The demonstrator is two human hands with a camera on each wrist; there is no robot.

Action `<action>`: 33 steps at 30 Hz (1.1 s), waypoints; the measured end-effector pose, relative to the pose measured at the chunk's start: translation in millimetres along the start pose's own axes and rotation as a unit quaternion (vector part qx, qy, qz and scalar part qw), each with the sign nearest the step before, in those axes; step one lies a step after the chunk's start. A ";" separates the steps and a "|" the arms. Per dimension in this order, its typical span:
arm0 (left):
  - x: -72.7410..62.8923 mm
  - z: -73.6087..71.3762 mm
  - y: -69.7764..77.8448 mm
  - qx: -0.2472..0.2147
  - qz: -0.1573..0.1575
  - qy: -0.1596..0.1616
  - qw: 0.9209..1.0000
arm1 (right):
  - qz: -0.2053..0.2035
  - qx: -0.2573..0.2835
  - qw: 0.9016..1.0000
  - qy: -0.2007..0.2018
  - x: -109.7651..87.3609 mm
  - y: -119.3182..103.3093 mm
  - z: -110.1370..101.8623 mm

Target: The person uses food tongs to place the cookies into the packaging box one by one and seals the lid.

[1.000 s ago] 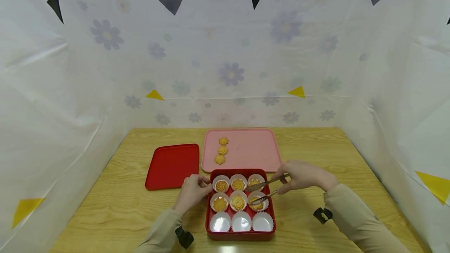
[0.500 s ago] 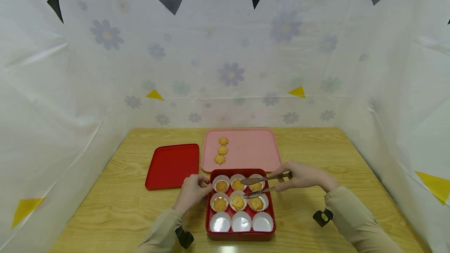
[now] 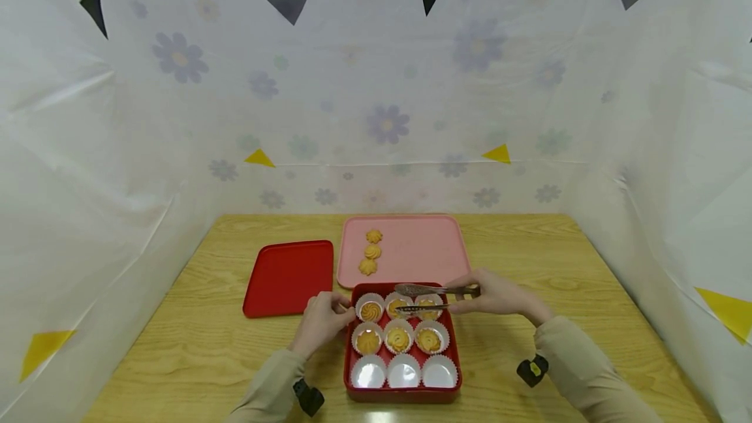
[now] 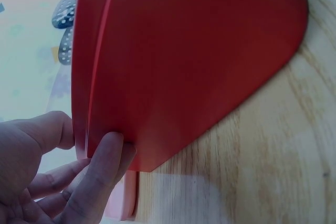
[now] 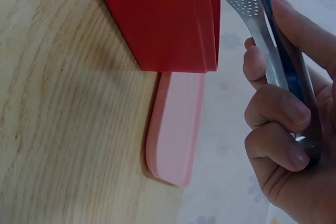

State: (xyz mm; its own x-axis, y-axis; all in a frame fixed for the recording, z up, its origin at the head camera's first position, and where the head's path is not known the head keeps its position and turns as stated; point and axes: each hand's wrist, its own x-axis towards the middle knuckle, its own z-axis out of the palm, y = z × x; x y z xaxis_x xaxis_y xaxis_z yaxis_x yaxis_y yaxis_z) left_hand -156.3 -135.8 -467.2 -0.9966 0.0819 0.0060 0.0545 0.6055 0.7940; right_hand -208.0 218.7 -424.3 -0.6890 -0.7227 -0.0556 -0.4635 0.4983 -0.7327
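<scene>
A red box (image 3: 402,395) holds white paper cups in three rows. Swirled cookies (image 3: 398,339) sit in the back and middle rows; the front cups (image 3: 403,371) show bare white bottoms. At the box's back left corner my left hand (image 3: 322,323) grips the wall, thumb at the rim and fingers against the outside in the left wrist view. My right hand (image 3: 496,294) holds metal tongs (image 5: 273,51) with perforated tips, fingers curled round the handles. The tongs' tips hover over the back row, apart, with nothing seen between them.
Behind the box lies a pink tray (image 3: 423,250) with three cookies (image 3: 373,251) along its left side. A flat red tray (image 3: 289,279) lies to the left on the wooden table (image 3: 517,371). Flowered white sheeting (image 3: 376,83) encloses the back and sides.
The tongs have come away from the middle row's right cup and moved back over the back row, leaving a cookie in view there. My left hand has stayed in place.
</scene>
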 end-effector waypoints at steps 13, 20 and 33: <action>-0.3 0.0 0.8 0.007 0.001 0.001 1.000 | 0.001 0.009 0.999 0.042 9.3 4.1 8.3; -0.3 0.0 0.3 0.018 0.010 0.008 1.000 | 0.027 0.010 0.998 0.058 14.3 -1.6 9.9; 0.0 -1.1 1.1 0.020 0.010 0.009 1.000 | 0.002 -0.012 0.997 0.075 39.3 -7.3 4.3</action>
State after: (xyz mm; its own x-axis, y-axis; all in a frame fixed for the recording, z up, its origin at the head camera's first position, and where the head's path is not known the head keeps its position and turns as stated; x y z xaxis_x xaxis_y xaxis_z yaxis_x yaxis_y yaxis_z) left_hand -156.3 -136.0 -465.6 -0.9962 0.0812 0.0327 0.0770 0.6349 0.7688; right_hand -229.3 184.6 -424.1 -0.7653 -0.6421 0.0451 -0.4729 0.5133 -0.7162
